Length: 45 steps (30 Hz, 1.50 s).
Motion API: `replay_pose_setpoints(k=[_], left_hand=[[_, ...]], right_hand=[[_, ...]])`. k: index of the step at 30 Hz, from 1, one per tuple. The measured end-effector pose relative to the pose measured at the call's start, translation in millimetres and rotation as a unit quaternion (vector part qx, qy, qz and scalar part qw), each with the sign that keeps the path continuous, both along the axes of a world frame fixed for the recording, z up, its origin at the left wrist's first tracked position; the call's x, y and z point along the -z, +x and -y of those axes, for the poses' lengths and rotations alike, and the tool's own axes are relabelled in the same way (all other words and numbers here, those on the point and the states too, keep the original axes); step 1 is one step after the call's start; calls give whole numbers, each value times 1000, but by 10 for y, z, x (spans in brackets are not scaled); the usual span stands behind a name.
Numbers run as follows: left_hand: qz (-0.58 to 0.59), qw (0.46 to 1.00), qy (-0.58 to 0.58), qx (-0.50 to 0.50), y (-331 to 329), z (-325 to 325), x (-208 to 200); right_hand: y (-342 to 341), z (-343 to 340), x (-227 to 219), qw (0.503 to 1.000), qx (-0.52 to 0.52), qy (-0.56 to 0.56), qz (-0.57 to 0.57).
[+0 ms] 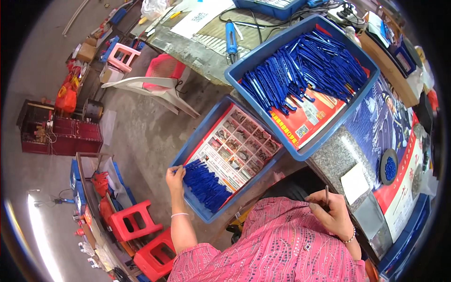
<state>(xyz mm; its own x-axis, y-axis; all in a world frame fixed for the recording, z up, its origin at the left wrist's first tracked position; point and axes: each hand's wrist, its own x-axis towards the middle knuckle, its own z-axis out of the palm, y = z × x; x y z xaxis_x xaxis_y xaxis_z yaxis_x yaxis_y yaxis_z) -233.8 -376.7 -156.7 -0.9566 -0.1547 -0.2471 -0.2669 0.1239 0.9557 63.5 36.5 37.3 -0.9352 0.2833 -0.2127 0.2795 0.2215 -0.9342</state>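
My left hand (175,178) is at the left edge of the lower blue tray (217,115), its fingers closed beside a row of slender blue plastic pieces (206,187). What those fingers hold, if anything, is too small to make out. Close to my body, my right hand (331,212) grips a thin dark rod-like tool (327,194) that points upward. A larger blue tray (300,154) sits higher, on the table ahead to the right, with many similar blue pieces (305,66) heaped on its printed red paper lining.
On the granite worktop (332,152) at right lie a white paper pad (354,181) and a dark dish of blue beads (389,169). A blue corded hand tool (231,40) rests on the far table. A white chair (155,84) and red stools (135,221) stand left.
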Motion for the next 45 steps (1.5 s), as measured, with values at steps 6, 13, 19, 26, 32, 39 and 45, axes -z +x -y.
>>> replay_pose_setpoints(k=[6,13,19,26,32,39,45], left_hand=[[-140,906,-345,200,17,222,-63],[-250,712,-582,304,-45,269,97],[-353,721,-532,269,-30,-728,-669],[-425,756,-245,434,343,-2750,-2094],[-444,595,-245,623,-57,-3554,-2219],[-432,368,-400,720,-451,-3983,-2078],[-482,220,-465,710,-470,-4053,-2017]], right_hand=[[-10,-46,36,998,-55,-11,-7],[132,-188,67,997,-77,-10,-8],[259,-298,126,997,-75,-17,-30],[342,-351,70,999,-31,-8,8],[562,-369,-36,998,55,1,42],[687,-402,20,989,103,-27,98],[612,-408,14,993,96,-17,65]])
